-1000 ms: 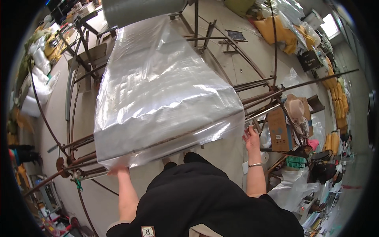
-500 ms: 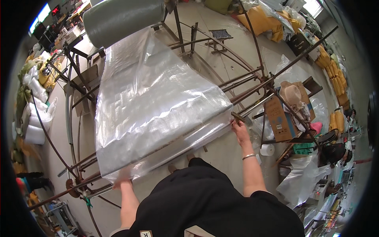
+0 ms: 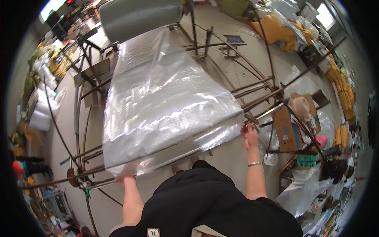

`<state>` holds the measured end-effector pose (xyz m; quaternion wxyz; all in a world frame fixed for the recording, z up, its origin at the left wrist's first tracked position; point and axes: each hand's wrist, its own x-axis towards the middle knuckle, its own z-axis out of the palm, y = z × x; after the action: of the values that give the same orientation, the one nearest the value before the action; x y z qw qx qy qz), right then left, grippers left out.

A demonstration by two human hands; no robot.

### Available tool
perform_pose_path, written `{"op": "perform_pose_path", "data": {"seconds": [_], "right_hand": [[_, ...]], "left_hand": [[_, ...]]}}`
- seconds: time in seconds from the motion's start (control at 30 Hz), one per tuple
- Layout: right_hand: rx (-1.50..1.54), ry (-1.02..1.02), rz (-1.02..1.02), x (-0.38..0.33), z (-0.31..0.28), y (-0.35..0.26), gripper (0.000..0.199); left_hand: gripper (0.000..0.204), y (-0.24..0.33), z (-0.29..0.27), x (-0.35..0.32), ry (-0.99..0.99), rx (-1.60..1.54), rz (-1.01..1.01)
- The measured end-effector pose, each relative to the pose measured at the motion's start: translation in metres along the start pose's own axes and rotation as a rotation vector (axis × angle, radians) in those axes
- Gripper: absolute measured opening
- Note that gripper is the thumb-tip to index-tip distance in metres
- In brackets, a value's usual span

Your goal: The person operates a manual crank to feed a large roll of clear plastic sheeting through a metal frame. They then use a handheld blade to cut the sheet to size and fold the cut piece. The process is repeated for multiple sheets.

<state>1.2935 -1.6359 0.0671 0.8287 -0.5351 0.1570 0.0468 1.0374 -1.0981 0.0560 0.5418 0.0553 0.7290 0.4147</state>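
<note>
A wide sheet of clear plastic film runs from a large grey-green roll at the back down over the frame's bars towards me. At its near left corner is my left hand, closed on the film's edge, the fingers partly seen through the plastic. My right hand is at the near right corner, its fingers curled. Just above those fingertips lies a short brown bar-like piece. What the right fingers hold is too small to make out. The film's near edge stretches between both hands.
Rusty metal bars cross the frame on both sides, with a toothed wheel at the left. On the right stand a cardboard box with a straw hat, and a small white roll. Yellow bundles lie farther back.
The whole view has shifted, so the frame and film appear farther right and slightly lower. Both hands stay at the film's near corners; the right fingers look a little looser.
</note>
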Motion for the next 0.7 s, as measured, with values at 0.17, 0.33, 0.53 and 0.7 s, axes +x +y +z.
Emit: {"op": "perform_pose_path", "data": {"seconds": [0.17,0.33,0.53,0.7], "right_hand": [[-0.558,-0.247,-0.139,-0.040,0.086,-0.039,0.042],[-1.144,-0.539,-0.560,-0.076,0.182,-0.045,0.051],[-1.186,-0.788,-0.653,-0.107,0.238,-0.015,0.048],[-1.267,-0.843,-0.771,-0.125,0.256,0.013,0.035]], "left_hand": [[0.080,0.006,-0.002,-0.006,0.027,-0.031,-0.036],[0.080,0.012,-0.007,-0.008,0.050,-0.048,-0.058],[0.081,0.018,-0.015,-0.008,0.084,-0.068,-0.096],[0.081,0.021,-0.018,-0.009,0.106,-0.082,-0.123]]}}
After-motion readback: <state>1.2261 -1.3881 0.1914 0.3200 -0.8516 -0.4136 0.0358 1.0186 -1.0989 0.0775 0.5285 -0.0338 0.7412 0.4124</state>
